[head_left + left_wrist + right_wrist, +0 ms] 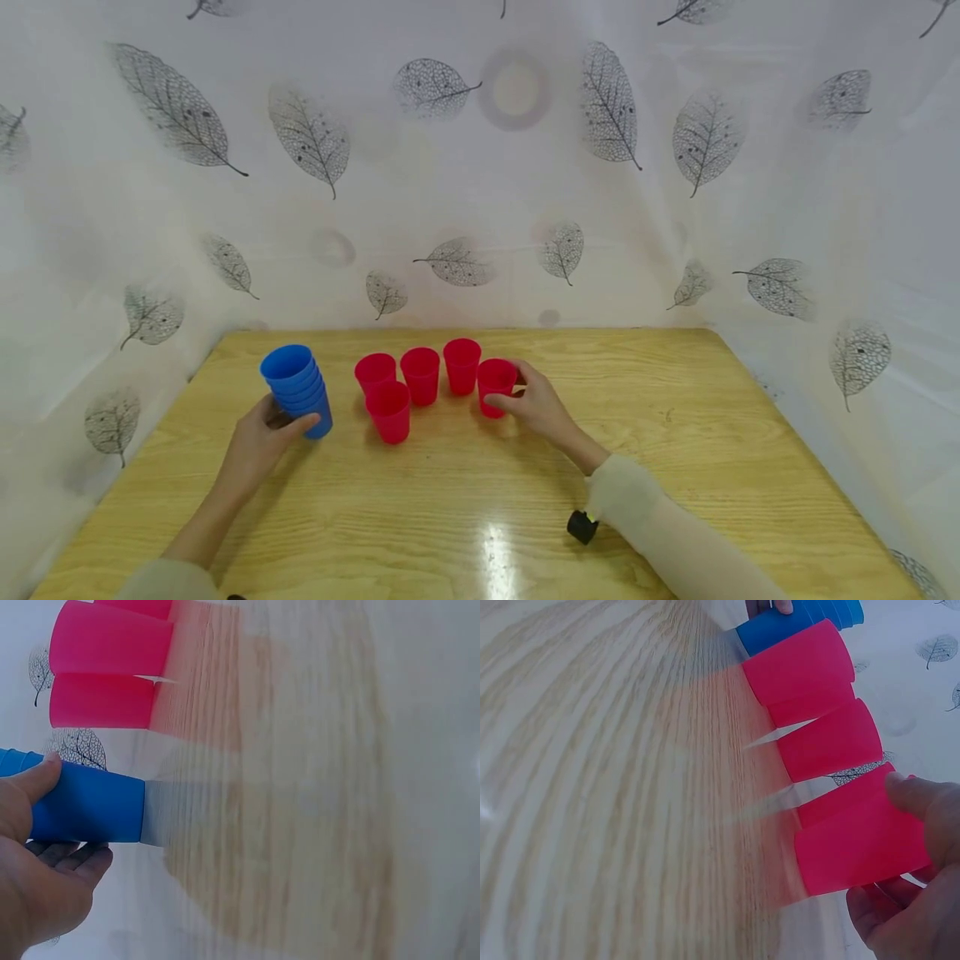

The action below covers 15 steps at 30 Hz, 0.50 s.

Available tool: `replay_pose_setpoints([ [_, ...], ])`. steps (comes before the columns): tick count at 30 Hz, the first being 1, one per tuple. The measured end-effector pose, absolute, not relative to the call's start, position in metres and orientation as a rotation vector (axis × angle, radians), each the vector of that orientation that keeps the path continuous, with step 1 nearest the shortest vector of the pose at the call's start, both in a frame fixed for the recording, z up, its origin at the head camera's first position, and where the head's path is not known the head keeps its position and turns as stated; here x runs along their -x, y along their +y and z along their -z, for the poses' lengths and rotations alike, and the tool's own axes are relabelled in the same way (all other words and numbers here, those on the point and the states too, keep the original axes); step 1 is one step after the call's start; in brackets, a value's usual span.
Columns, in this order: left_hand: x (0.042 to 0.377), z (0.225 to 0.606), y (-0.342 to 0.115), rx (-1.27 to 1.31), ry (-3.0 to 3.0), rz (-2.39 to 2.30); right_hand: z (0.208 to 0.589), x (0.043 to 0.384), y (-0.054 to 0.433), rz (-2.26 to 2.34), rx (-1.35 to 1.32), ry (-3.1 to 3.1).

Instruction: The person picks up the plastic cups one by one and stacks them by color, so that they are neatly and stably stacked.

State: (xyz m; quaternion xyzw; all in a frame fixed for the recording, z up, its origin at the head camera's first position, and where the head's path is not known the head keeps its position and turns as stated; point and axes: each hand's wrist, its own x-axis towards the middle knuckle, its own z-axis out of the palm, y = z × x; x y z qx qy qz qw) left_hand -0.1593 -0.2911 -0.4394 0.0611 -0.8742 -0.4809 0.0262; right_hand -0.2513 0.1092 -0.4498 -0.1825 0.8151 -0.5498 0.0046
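Observation:
A stack of nested blue cups (289,363) is at the left of the table, and my left hand (258,442) grips it low down, thumb on the near side. In the left wrist view the bottom of the blue stack (97,802) is right at the tabletop. My right hand (542,407) holds the rightmost red cup (493,377) between thumb and fingers. The right wrist view shows that thumb near the rim of the held red cup (862,847), with fingers on its other side. Several more red cups (420,375) stand upright between the hands.
The wooden table (420,517) reaches back to a pale curtain (480,183) printed with leaves, which also hangs along both sides. A small black object (582,527) sits by the right sleeve cuff. One red cup (389,413) stands nearer than the others.

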Motion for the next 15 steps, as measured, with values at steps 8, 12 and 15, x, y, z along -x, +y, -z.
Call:
replay_pose_setpoints([
  [8,0.146,0.437,-0.287,-0.385,-2.695,1.611,0.448,0.250,0.108,1.711,0.543,2.536],
  [12,0.130,0.430,-0.276,-0.568,-2.612,1.652,0.448,0.250,0.108,1.732,0.564,2.518],
  [15,0.119,0.425,-0.266,-0.605,-2.593,1.671,0.448,0.250,0.109,1.732,0.548,2.519],
])
